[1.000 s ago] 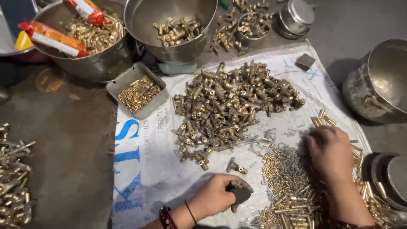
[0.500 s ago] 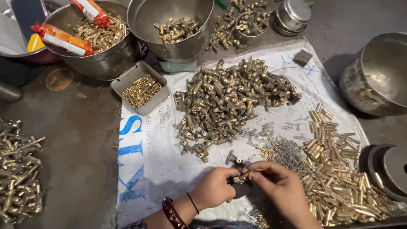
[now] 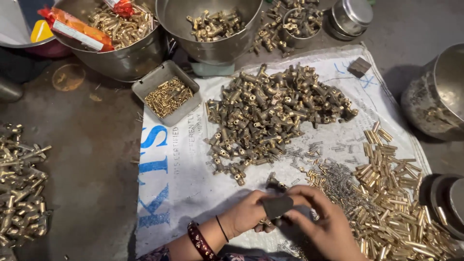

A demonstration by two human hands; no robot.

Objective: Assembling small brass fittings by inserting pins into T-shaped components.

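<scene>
Both hands meet low centre over a white printed sack (image 3: 193,193) spread on the grey floor (image 3: 92,154). Left hand (image 3: 249,212), bangle and thread on the wrist, is clenched around a small dark flat holder (image 3: 277,205) with a brass fitting (image 3: 265,222) showing under the fingers. Right hand (image 3: 326,222) touches the same holder from the right, fingers curled onto its edge; what it pinches, cannot tell. One dark fitting (image 3: 275,183) lies on the sack just above the hands.

Big heap of dull brass fittings (image 3: 275,113) sits mid-sack, well above the hands. Shiny brass tubes (image 3: 396,203) pile on the right, next to the right hand, with a scatter of thin grey springs (image 3: 338,181) between tubes and heap. Small metal tray (image 3: 166,92) of tiny brass pins sits at the sack's top left corner.

Steel bowls along the top: left bowl (image 3: 121,53) with brass parts and orange packets, middle bowl (image 3: 212,34) with a few fittings, small tin (image 3: 299,24) full of fittings. Steel pot (image 3: 435,96) far right. More brass parts (image 3: 19,188) loose on the floor, far left.
</scene>
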